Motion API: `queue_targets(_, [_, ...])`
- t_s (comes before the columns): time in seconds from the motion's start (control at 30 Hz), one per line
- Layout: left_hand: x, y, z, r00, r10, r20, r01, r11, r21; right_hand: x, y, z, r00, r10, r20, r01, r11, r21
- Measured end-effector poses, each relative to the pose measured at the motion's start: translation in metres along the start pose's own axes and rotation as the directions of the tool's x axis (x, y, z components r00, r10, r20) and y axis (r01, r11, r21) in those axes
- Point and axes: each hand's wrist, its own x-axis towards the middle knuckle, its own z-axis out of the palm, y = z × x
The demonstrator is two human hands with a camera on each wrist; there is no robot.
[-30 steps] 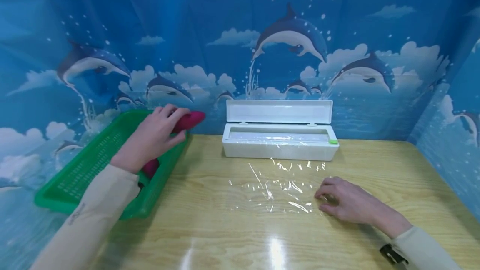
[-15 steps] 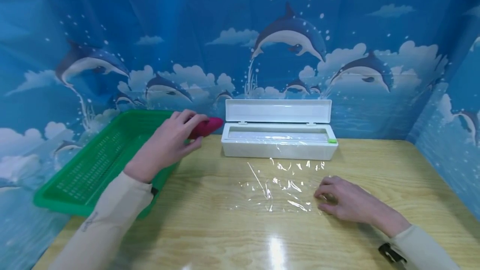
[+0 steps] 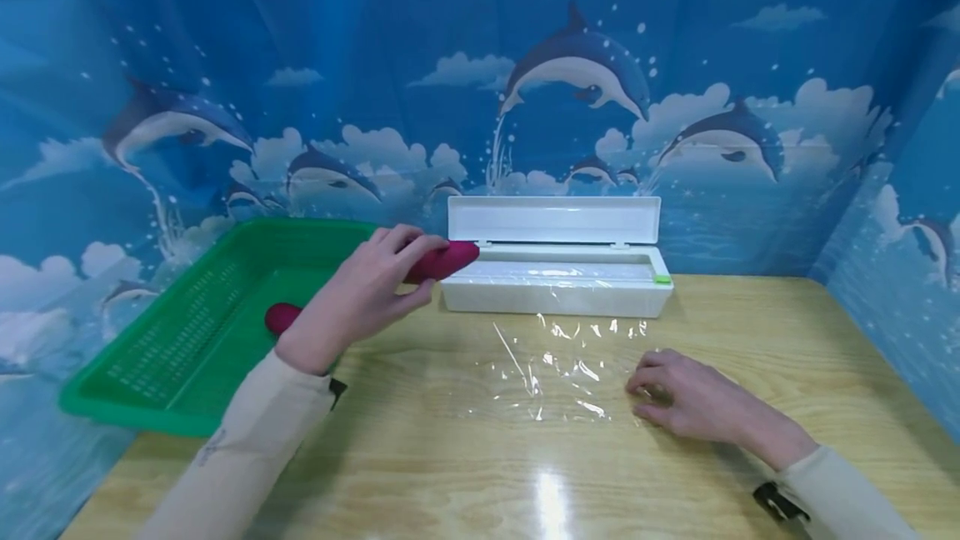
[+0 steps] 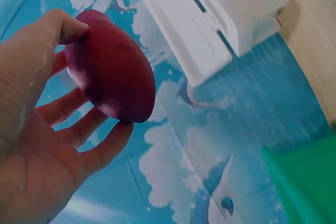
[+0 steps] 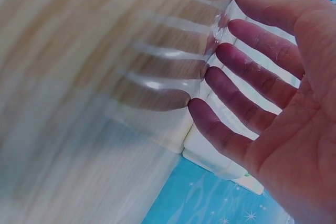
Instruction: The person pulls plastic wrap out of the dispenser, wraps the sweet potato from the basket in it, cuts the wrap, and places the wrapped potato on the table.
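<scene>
My left hand (image 3: 363, 294) grips a reddish-purple sweet potato (image 3: 456, 259) above the table, left of the white cling film box. In the left wrist view, thumb and fingertips hold the sweet potato (image 4: 110, 69) around its sides. A sheet of clear cling film (image 3: 536, 377) lies on the table, running out from the front of the box (image 3: 558, 300). At the film's right edge, my right hand (image 3: 693, 398) rests with its fingertips down. Its fingers are spread and touch the film in the right wrist view (image 5: 257, 77).
A green plastic basket (image 3: 97, 407) stands at the left, with another sweet potato (image 3: 281, 317) in it, partly hidden by my left wrist. The box lid (image 3: 555, 219) is raised against a blue dolphin-print backdrop (image 3: 420, 48). The wooden table (image 3: 420, 473) carries everything.
My left hand has carried the sweet potato rightward from over the basket to the left end of the box. The right hand has stayed at the film's edge.
</scene>
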Motion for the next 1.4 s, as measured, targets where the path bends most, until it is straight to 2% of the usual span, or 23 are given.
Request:
queue_targets(0.23, [0.004, 0.014, 0.015, 0.998, 0.064, -0.006, -0.064, 0.997, -0.045, 0.0, -0.001, -0.001, 1.0, 0.011, 0.006, -0.012, 1.0, 0.007])
queue_targets(0.67, [0.01, 0.033, 0.05, 0.991, 0.131, 0.012, -0.128, 0.985, -0.111, 0.0, -0.002, 0.001, 0.999, 0.041, 0.021, -0.042, 0.999, 0.028])
queue_targets(0.87, [0.014, 0.043, 0.063, 0.99, 0.127, 0.056, -0.121, 0.988, -0.092, 0.0, -0.002, 0.001, 0.999, 0.043, 0.016, -0.043, 0.998, 0.034])
queue_targets(1.03, [0.018, 0.052, 0.072, 0.987, 0.123, 0.104, -0.11, 0.986, -0.127, 0.0, -0.002, 0.001, 0.999, 0.049, 0.02, -0.05, 0.998, 0.036])
queue_targets(1.2, [0.025, 0.059, 0.083, 0.98, 0.147, 0.138, -0.121, 0.977, -0.177, 0.001, -0.002, -0.001, 0.997, 0.063, 0.033, -0.064, 0.997, 0.037])
queue_targets(1.4, [0.032, 0.067, 0.097, 0.969, 0.181, 0.168, -0.148, 0.97, -0.193, 0.003, -0.002, -0.002, 0.997, 0.067, 0.046, -0.069, 0.997, 0.044])
